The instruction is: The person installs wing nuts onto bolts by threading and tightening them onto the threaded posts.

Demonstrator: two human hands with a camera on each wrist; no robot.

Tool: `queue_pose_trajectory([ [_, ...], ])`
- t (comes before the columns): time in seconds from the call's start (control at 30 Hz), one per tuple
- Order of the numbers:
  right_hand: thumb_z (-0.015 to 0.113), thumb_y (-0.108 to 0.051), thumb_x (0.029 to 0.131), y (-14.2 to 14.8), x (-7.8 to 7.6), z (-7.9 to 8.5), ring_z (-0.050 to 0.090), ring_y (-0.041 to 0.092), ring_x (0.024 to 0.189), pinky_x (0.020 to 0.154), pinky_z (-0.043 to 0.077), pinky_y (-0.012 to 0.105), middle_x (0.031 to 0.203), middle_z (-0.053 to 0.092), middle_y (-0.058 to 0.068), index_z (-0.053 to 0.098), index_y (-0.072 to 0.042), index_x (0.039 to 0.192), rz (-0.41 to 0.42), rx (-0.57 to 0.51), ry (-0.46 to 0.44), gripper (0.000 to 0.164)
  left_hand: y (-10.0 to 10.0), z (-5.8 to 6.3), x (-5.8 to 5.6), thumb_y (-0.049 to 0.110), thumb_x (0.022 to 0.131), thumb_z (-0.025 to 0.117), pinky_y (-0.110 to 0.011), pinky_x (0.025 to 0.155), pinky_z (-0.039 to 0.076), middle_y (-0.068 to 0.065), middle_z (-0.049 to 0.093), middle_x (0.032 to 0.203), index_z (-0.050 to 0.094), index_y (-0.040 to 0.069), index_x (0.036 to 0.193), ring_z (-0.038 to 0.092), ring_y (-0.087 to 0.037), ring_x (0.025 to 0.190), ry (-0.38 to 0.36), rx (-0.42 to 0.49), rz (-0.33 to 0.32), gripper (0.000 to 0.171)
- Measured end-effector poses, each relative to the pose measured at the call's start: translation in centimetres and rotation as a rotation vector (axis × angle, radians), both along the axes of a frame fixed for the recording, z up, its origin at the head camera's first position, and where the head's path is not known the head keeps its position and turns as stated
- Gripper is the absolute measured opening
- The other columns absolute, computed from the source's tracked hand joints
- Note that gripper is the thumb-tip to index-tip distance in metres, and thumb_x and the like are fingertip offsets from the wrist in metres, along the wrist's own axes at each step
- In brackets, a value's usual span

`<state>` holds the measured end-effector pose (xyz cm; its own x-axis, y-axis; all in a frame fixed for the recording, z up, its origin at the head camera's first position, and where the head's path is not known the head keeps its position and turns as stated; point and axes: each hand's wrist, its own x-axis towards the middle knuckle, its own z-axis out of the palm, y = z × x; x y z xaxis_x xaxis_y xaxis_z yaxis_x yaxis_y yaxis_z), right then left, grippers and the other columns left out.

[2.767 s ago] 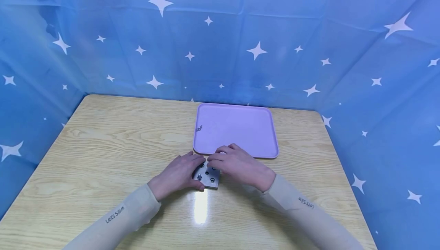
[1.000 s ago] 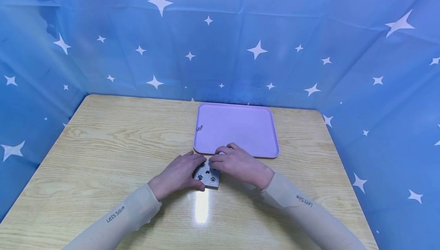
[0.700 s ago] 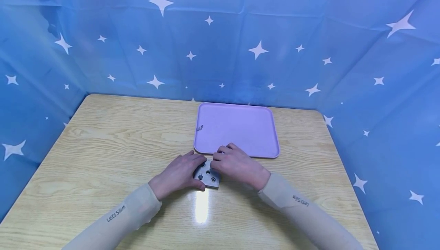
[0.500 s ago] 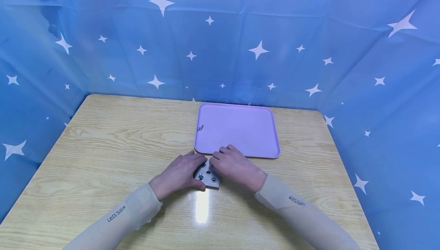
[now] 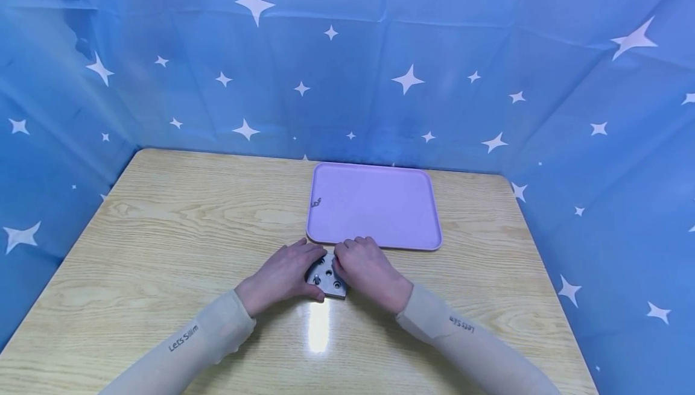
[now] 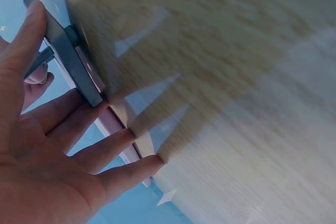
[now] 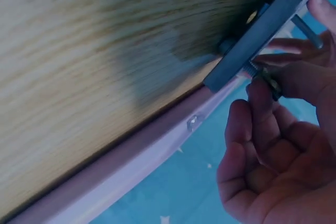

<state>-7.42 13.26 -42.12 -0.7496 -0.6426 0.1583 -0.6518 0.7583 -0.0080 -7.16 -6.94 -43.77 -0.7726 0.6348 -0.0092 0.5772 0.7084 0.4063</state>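
Note:
In the head view, a grey metal plate (image 5: 329, 275) with several holes lies at the table's middle. My left hand (image 5: 285, 271) grips its left side, thumb at the near edge and fingers at the far edge. Bolt heads (image 7: 227, 44) show under the plate in the right wrist view. A bare bolt shank (image 7: 307, 31) stands up from the plate's near left part. My right hand (image 5: 369, 267) is over the far right corner. Its thumb and index finger pinch a small dark nut (image 7: 274, 87) on a threaded bolt (image 7: 251, 68); the fingertips partly cover it.
Behind the plate lies a shallow purple tray (image 5: 380, 202), with a small dark metal piece (image 5: 316, 202) at its left edge. Everything stands on a wood-grain table (image 5: 190, 220). A blue star-patterned curtain (image 5: 336, 81) encloses the back and sides.
My right hand has rotated at the wrist, its fingers curling in more closely and its forearm shifting left. My left hand and the plate have stayed in place.

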Motion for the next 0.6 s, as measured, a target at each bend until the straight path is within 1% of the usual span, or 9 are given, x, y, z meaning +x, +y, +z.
queue_pose_trajectory([
  [0.07,0.062,-0.039,0.092,0.4,-0.1,0.3,0.053,0.016,0.064,0.059,0.043,0.033,0.073,0.061,-0.001,0.065,-0.011,0.086,-0.001,-0.007,-0.051,0.029,0.0,0.0,0.0,0.053,0.061,0.085,-0.050,0.088,0.046,-0.007,0.059,0.127,0.058,0.005,0.126,0.047,-0.031,0.126,-0.002,0.003,-0.001,0.085],
  [0.1,0.061,-0.044,0.092,0.6,-0.2,0.6,0.055,0.017,0.069,0.063,0.044,0.034,0.077,0.063,-0.002,0.067,-0.011,0.092,0.009,-0.006,-0.075,0.033,0.0,0.1,0.0,0.053,0.061,0.085,-0.051,0.088,0.046,-0.007,0.059,0.127,0.058,0.005,0.126,0.047,-0.031,0.126,-0.003,0.002,-0.001,0.085],
  [0.17,0.062,-0.047,0.091,1.3,-0.4,1.0,0.057,0.017,0.082,0.072,0.046,0.037,0.090,0.065,-0.003,0.068,-0.014,0.105,0.059,0.011,-0.113,0.037,0.0,0.0,0.0,0.054,0.061,0.084,-0.052,0.089,0.045,-0.007,0.058,0.128,0.058,0.005,0.127,0.046,-0.032,0.126,-0.006,0.000,0.001,0.085],
  [0.23,0.065,-0.042,0.090,2.0,-0.6,1.3,0.057,0.017,0.097,0.080,0.045,0.039,0.106,0.065,-0.004,0.066,-0.017,0.116,0.150,0.035,-0.127,0.037,0.0,0.1,0.0,0.054,0.061,0.084,-0.052,0.090,0.045,-0.007,0.058,0.128,0.058,0.006,0.127,0.046,-0.032,0.126,-0.011,-0.002,0.003,0.085],
  [0.3,0.068,-0.032,0.090,2.6,-0.9,1.5,0.053,0.016,0.109,0.086,0.044,0.040,0.119,0.062,-0.007,0.065,-0.020,0.122,0.256,0.076,-0.106,0.034,0.1,0.0,0.0,0.054,0.061,0.084,-0.052,0.090,0.045,-0.007,0.058,0.128,0.058,0.007,0.127,0.046,-0.032,0.126,-0.015,-0.002,0.006,0.085],
  [0.33,0.068,-0.026,0.090,2.8,-1.0,1.6,0.052,0.016,0.112,0.087,0.043,0.039,0.122,0.061,-0.008,0.065,-0.022,0.122,0.302,0.093,-0.089,0.032,0.0,0.0,0.0,0.054,0.061,0.084,-0.052,0.090,0.045,-0.007,0.058,0.128,0.058,0.007,0.128,0.046,-0.032,0.126,-0.017,-0.002,0.008,0.085],
  [0.43,0.067,-0.016,0.090,3.1,-1.1,1.6,0.050,0.014,0.116,0.089,0.042,0.039,0.127,0.059,-0.011,0.066,-0.024,0.121,0.387,0.126,-0.029,0.032,0.0,0.0,0.0,0.054,0.061,0.084,-0.052,0.090,0.045,-0.006,0.059,0.128,0.058,0.007,0.128,0.046,-0.032,0.126,-0.024,-0.004,0.009,0.085],
  [0.5,0.066,-0.014,0.091,3.2,-1.2,1.6,0.051,0.013,0.113,0.089,0.041,0.037,0.125,0.060,-0.012,0.067,-0.024,0.119,0.403,0.141,-0.002,0.030,0.0,0.0,-0.1,0.054,0.061,0.084,-0.051,0.089,0.045,-0.007,0.059,0.128,0.058,0.007,0.128,0.047,-0.030,0.125,-0.026,-0.003,0.008,0.085],
  [0.6,0.066,-0.014,0.090,2.9,-1.2,1.6,0.052,0.013,0.106,0.084,0.042,0.034,0.118,0.062,-0.011,0.068,-0.024,0.113,0.400,0.154,0.015,0.025,0.0,0.0,-0.1,0.055,0.061,0.084,-0.051,0.089,0.045,-0.007,0.058,0.128,0.058,0.007,0.128,0.047,-0.029,0.125,-0.025,-0.005,0.009,0.086],
])
